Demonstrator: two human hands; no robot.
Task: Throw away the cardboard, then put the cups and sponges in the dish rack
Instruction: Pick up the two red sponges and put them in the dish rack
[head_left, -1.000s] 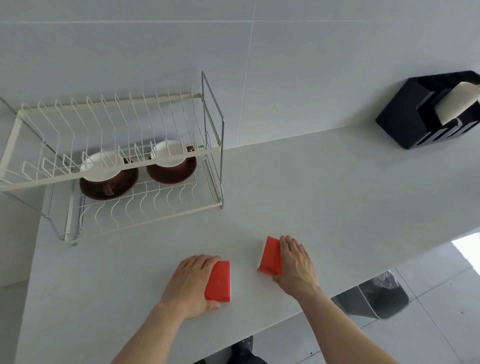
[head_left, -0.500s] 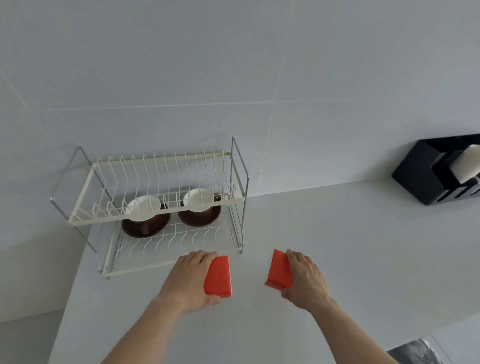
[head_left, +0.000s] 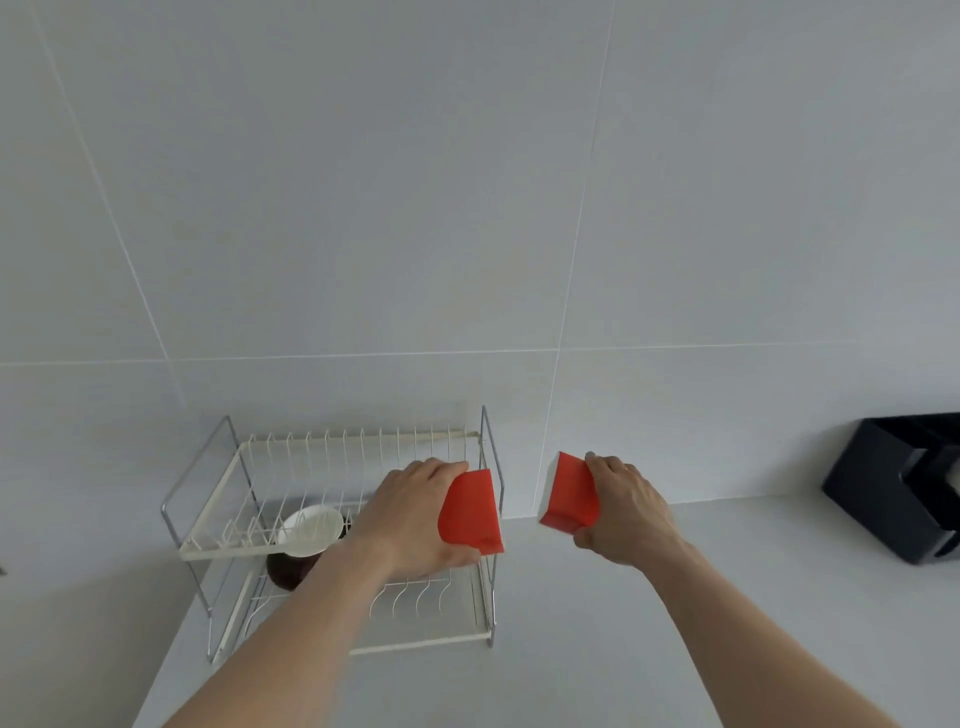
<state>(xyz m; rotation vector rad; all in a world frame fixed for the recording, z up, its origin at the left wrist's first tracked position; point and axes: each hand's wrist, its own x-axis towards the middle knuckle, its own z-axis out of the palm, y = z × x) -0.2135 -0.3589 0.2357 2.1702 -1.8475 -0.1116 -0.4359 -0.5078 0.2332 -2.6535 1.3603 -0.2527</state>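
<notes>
My left hand (head_left: 410, 517) grips a red sponge (head_left: 472, 512) held in the air over the right end of the cream wire dish rack (head_left: 228, 478). A second red sponge (head_left: 570, 493) with a white underside is gripped by my right hand (head_left: 623, 512), just right of the rack and above the counter. Inside the rack's lower tier sits a brown cup with a white inside (head_left: 306, 538). My left arm hides the spot where the other cup stood.
The rack stands on a white counter (head_left: 675, 649) against a tiled wall (head_left: 467, 208). A black holder (head_left: 898, 493) with a white item in it sits at the far right by the wall.
Both hands have lifted their sponges off the counter and carried them up and away toward the rack. The left hand now hovers over the rack's right end.
</notes>
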